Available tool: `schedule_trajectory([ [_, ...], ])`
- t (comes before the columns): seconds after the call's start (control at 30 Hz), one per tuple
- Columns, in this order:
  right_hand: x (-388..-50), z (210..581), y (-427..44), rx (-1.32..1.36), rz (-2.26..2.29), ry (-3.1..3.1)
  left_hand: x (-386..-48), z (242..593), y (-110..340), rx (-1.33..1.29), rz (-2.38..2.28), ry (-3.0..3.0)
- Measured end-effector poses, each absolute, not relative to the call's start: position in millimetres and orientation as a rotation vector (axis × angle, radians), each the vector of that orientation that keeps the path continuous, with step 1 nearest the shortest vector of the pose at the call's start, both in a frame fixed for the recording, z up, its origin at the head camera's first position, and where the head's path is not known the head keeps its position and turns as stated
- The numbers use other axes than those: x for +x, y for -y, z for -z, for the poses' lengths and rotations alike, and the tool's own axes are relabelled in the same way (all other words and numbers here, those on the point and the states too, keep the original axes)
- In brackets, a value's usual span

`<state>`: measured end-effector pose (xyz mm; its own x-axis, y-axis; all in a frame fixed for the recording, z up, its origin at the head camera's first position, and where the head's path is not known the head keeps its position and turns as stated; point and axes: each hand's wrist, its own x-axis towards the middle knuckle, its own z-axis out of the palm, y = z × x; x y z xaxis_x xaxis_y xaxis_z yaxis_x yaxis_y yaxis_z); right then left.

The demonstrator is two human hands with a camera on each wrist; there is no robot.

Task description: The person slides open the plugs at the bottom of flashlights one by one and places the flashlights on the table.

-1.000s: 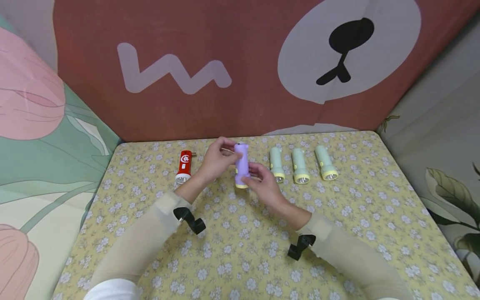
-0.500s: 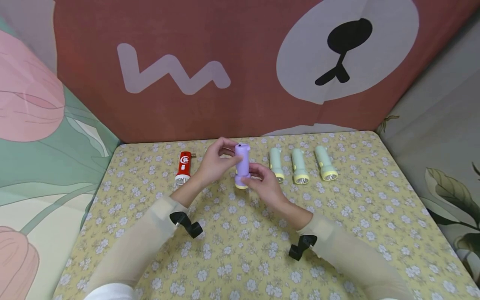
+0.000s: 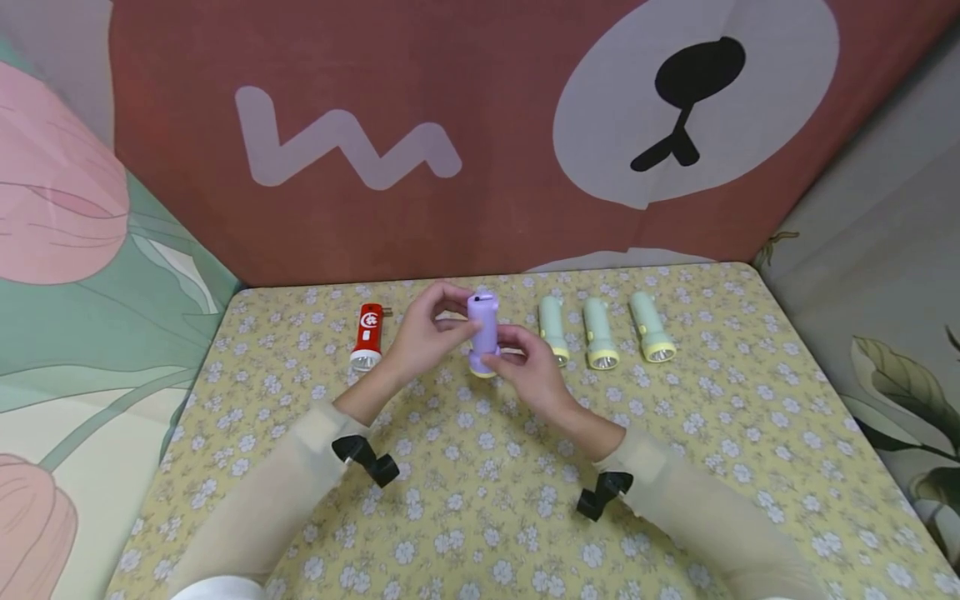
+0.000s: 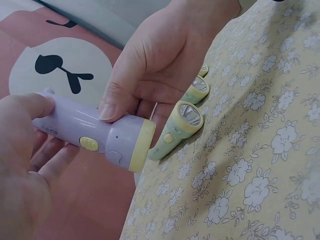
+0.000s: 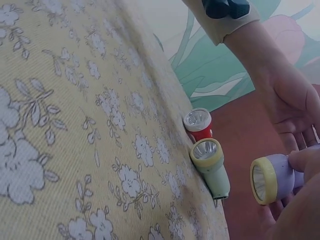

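A purple flashlight (image 3: 484, 323) with a yellow lens rim is held above the table, lens end down. My left hand (image 3: 423, 335) pinches its tail end between thumb and fingers. Lower down, near the head, my right hand (image 3: 534, 372) grips it with thumb and fingers. In the left wrist view the yellow switch (image 4: 89, 144) on the purple body faces that camera. The right wrist view shows the lens (image 5: 259, 183) of the purple flashlight, unlit.
Several pale green flashlights, one at the near end (image 3: 552, 327), lie to the right. A red flashlight (image 3: 367, 333) lies left. Beside it, another green flashlight (image 5: 215, 175) with metal prongs shows in the right wrist view; my left hand hides it from the head view. A flowered cloth (image 3: 480, 500) covers the table.
The tail of the purple flashlight has tipped slightly toward me, so more of its end face shows. My left hand and forearm have shifted a little left and nearer. The right hand stays nearly still.
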<state>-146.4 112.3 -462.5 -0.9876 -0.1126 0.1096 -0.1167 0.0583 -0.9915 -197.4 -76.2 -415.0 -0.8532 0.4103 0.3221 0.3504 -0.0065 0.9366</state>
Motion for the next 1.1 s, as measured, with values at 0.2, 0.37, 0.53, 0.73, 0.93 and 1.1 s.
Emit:
schedule_trajectory([
  [0.2,-146,464,-115,0.308,-2.099,2.285,-193,413,76,0.887,-2.032,-2.166],
  [0.37,-146,464,-116,0.342,-2.081,2.289,-189,414,76,0.936,-2.012,-2.197],
  [0.53,-145,462,-118,0.392,-2.054,2.294,-184,414,76,1.013,-1.997,-2.211],
  [0.73,-145,464,-120,0.450,-1.985,2.316,-181,417,76,1.040,-2.004,-2.217],
  [0.93,-144,467,-120,0.458,-1.949,2.328,-177,420,75,1.023,-2.043,-2.202],
  [1.1,-143,470,-120,0.465,-1.934,2.321,-176,422,75,1.037,-2.060,-2.195],
])
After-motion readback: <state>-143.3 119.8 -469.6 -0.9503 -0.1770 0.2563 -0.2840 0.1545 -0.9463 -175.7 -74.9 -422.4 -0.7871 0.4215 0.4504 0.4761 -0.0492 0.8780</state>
